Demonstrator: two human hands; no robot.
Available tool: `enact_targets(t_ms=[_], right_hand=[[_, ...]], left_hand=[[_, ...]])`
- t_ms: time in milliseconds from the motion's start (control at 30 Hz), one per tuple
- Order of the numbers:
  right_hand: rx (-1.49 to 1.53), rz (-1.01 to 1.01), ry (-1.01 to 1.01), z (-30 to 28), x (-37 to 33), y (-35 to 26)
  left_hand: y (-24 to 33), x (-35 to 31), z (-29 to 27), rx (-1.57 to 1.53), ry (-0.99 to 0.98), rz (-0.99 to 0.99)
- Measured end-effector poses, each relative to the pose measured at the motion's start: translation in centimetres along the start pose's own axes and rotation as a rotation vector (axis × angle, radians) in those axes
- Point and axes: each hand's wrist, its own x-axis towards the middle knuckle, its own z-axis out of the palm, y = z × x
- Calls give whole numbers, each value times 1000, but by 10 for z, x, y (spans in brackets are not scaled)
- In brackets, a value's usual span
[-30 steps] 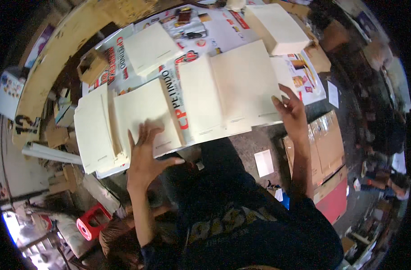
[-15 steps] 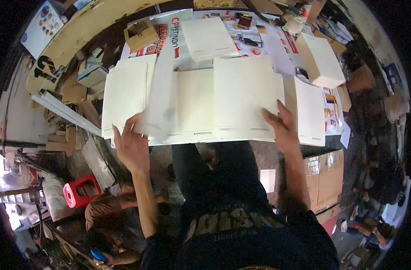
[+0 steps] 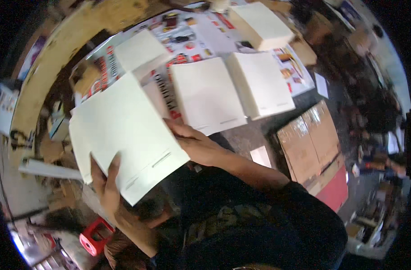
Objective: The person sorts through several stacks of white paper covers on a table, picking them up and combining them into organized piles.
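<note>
I have a cream sheet (image 3: pixel 129 126) at nine o'clock in my view, tilted, its six o'clock corner poking out beyond the printed table cover (image 3: pixel 297 74). My left hand (image 3: pixel 105 184) sits at its seven o'clock edge, two digits spread across the face; my right hand (image 3: pixel 194 143) lies against its three o'clock edge. The underside is hidden, so I can't tell whether either one pinches or merely steadies it, nor whether this is one leaf or several. Uneven pressure could, I judge, slide any loose leaves askew, and those digits pressing hard might crease the unsupported corner. A swing toward twelve could knock the middle stack (image 3: pixel 207 92) out of square, and a downward shove could skew the left-hand pile (image 3: pixel 77 146) showing at the sheet's nine o'clock edge
</note>
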Motion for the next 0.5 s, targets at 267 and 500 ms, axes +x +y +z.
enact_targets(t_ms=[267,500], right_hand=[[505,5,305,-89,-61,-11],[-254,-329,1128,-240,-178,-70]], left_hand=[[30,-17,114,-88,-346,135],[22,-13,312,253,-725,691]])
